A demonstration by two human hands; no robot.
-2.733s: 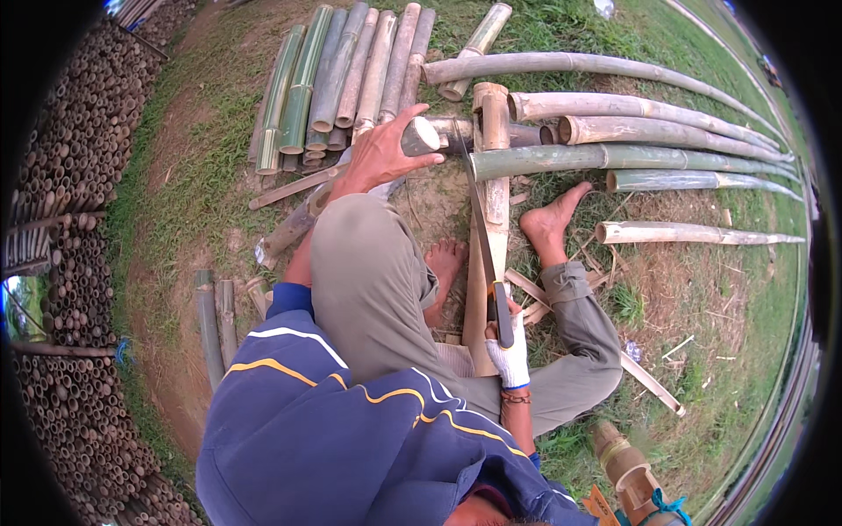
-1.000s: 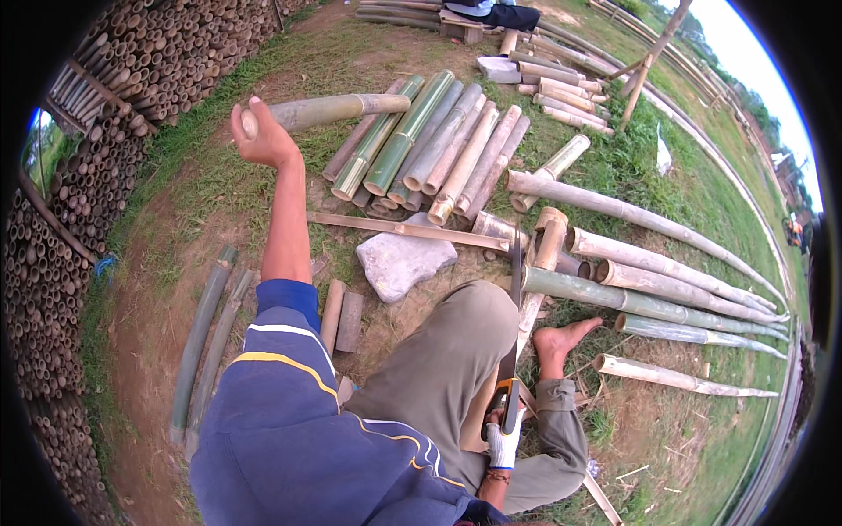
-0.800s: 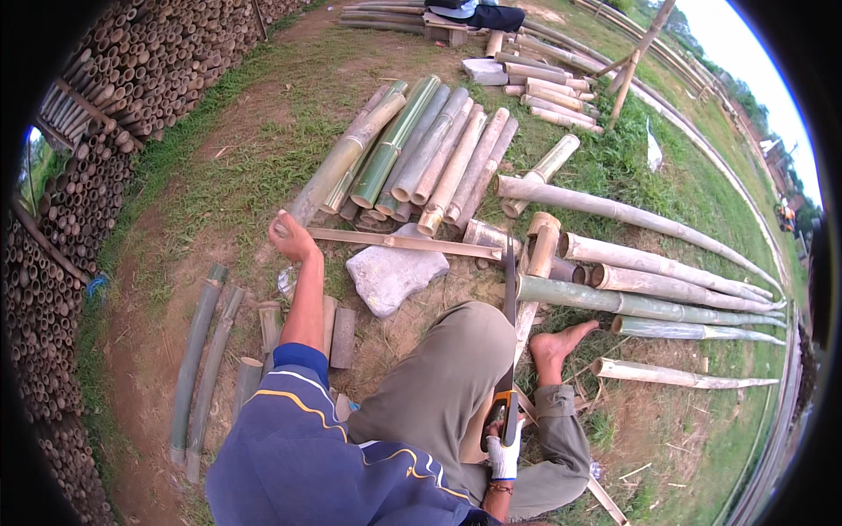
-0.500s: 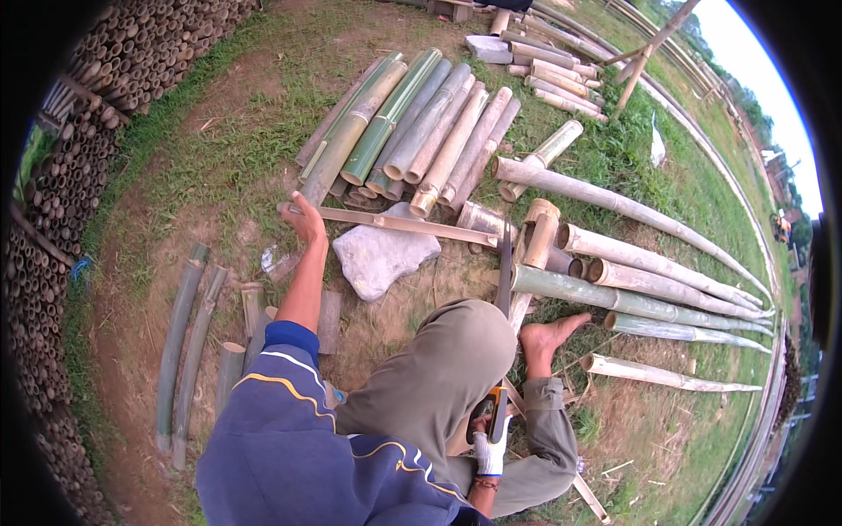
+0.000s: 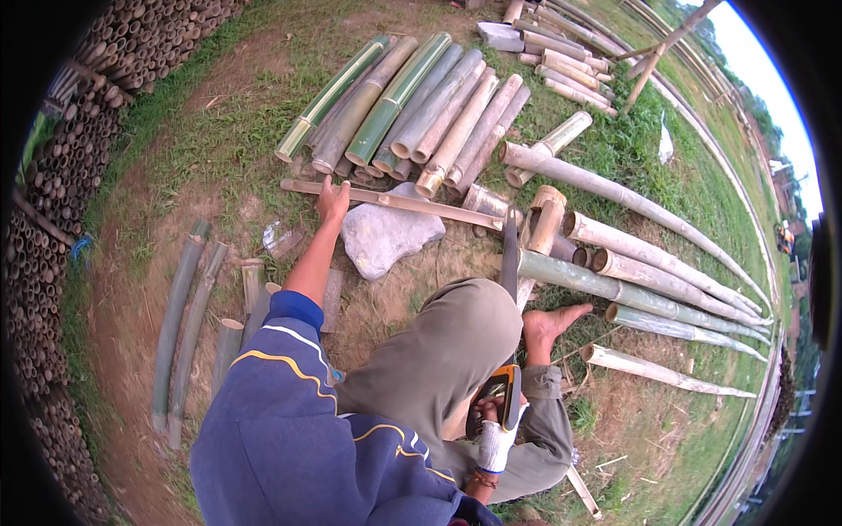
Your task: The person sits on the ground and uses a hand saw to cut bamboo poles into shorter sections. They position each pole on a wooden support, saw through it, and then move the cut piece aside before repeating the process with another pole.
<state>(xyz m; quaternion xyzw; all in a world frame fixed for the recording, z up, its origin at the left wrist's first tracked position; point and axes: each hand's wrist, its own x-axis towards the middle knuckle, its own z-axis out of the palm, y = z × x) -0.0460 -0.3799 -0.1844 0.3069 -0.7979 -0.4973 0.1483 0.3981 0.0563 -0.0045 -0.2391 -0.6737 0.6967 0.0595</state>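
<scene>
On grass (image 5: 210,114) and bare dirt (image 5: 123,368), smooth round bamboo poles (image 5: 399,103) lie in row. Our left hand (image 5: 333,202) is just by near end of brownish pole (image 5: 364,107). It hides bit of thin split strip (image 5: 421,205); we cannot tell if fingers grip anything. Strip crosses lumpy grey rock (image 5: 390,238). Our right hand (image 5: 497,438), in white glove (image 5: 496,449), holds saw (image 5: 510,259) by orange and black handle (image 5: 513,399). Our bent knee (image 5: 469,320) hides part of flat metal blade. Dark round edge cuts off stacked bamboo (image 5: 53,289) at far left.
</scene>
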